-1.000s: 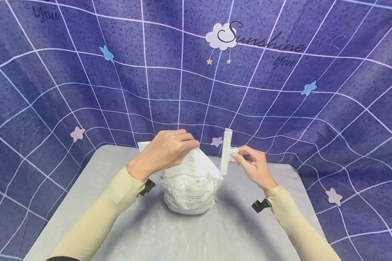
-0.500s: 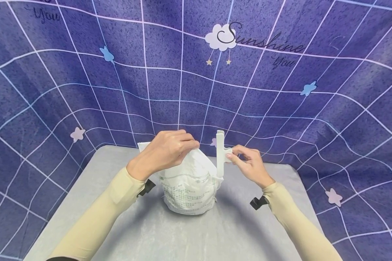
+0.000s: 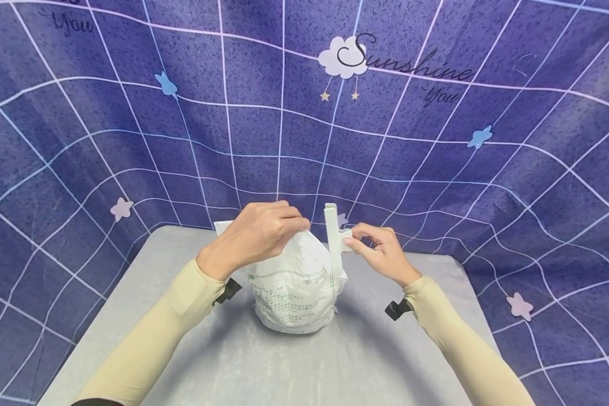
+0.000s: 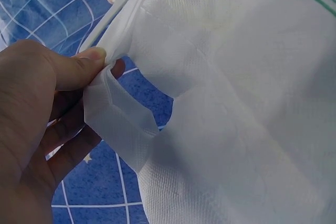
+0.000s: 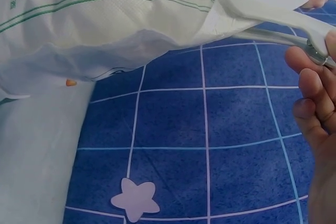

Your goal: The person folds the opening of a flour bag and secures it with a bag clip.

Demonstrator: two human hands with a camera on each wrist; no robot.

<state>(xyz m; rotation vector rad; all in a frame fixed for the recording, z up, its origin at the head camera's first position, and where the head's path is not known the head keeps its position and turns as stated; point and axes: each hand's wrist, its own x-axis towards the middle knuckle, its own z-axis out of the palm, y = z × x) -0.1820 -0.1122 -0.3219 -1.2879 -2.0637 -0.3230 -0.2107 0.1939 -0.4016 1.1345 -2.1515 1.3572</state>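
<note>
A white woven bag with green print stands upright on the table. My left hand pinches its gathered top edge between thumb and fingers; in the left wrist view a cut-out handle hole shows beside the thumb. On the bag's right side, my right hand pinches the tab of a long white sealing clip. The clip stands nearly vertical. In the right wrist view its two bars are parted, with the bag's top corner between them.
The bag rests on a grey-covered table. Behind it hangs a purple-blue grid-patterned curtain printed with stars and a cloud. In the right wrist view a small orange bit lies near the bag's bottom.
My right hand has moved left with the clip, from beside the bag to over its right top edge. The left hand and the bag have stayed in place.
</note>
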